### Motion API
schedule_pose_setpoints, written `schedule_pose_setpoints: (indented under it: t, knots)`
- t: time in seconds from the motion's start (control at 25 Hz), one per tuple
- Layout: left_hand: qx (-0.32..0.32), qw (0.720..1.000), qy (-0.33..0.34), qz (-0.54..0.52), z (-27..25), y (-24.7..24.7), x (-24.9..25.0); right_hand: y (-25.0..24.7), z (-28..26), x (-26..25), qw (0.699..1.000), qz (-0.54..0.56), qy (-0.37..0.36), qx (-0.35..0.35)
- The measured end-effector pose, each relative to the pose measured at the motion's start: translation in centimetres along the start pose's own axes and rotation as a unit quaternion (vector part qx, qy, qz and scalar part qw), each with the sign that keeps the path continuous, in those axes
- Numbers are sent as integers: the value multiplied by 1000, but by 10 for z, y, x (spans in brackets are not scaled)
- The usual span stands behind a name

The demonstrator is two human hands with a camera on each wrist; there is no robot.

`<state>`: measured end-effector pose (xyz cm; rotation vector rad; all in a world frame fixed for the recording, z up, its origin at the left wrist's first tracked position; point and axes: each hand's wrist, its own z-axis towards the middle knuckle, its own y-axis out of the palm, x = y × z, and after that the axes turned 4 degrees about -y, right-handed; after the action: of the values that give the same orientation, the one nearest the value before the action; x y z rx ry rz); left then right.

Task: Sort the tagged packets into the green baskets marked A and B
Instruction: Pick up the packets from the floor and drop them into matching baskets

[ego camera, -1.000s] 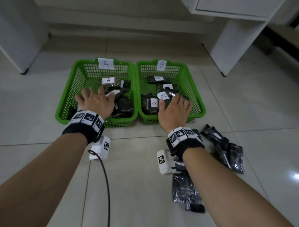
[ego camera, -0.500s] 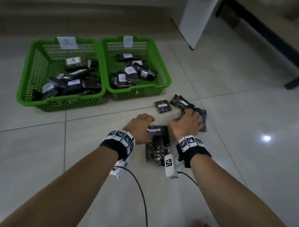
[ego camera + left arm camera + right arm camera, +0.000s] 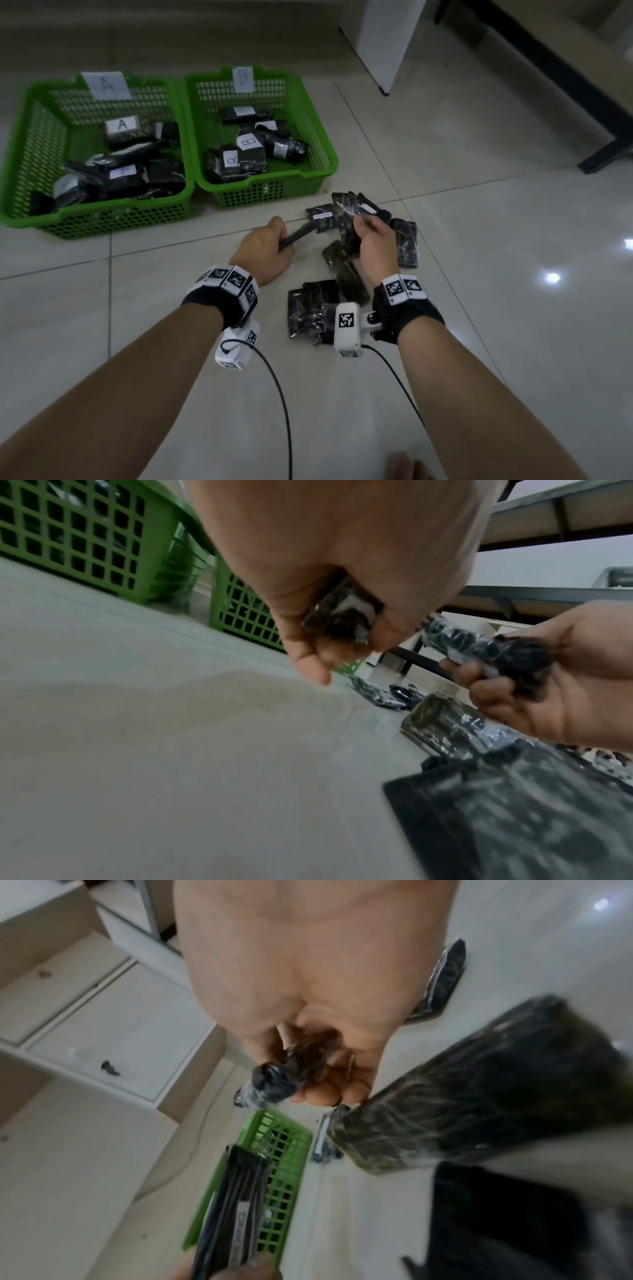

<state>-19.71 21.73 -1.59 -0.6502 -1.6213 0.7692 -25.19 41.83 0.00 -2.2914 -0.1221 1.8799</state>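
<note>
Two green baskets stand side by side on the floor: basket A (image 3: 20, 212) on the left and basket B (image 3: 322, 137) on the right, each holding several tagged black packets. My left hand (image 3: 263, 246) grips a dark packet (image 3: 294, 236), which also shows in the left wrist view (image 3: 342, 612). My right hand (image 3: 373, 243) holds another black packet (image 3: 349, 212) lifted off the floor, seen again in the right wrist view (image 3: 274, 1083). Several more packets (image 3: 311, 308) lie on the tiles under and around both hands.
A white cabinet leg (image 3: 380, 37) stands behind basket B, and a dark furniture base (image 3: 603, 154) runs along the far right. A cable (image 3: 281, 394) trails from my left wrist camera across the tiles. A toe (image 3: 404, 466) shows at the bottom edge.
Both hands came back from the baskets to the pile of packets on the floor. Each one closed on a packet and lifted it off the tiles.
</note>
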Motion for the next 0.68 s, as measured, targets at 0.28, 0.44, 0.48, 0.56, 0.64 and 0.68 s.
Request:
schedule_pose_setpoints:
  t: [0.28, 0.44, 0.48, 0.56, 0.64, 0.68]
  knots:
    - [111, 987, 7, -116, -6, -43, -2, 18, -6, -40, 888, 350, 188, -231]
    - [188, 967, 7, -170, -5, -59, -7, 35, -6, -47, 900, 336, 167, -220]
    - [196, 965, 2, -172, -4, -62, -9, 39, -7, -49, 909, 322, 161, -210]
    - [209, 962, 3, -172, 1, -68, -16, 46, -6, -54, 920, 304, 151, -198]
    - [232, 959, 7, -161, 4, -75, -26, 57, -2, -58, 930, 292, 127, -184]
    - [240, 959, 5, -153, 5, -77, -30, 62, 1, -60, 938, 280, 111, -173]
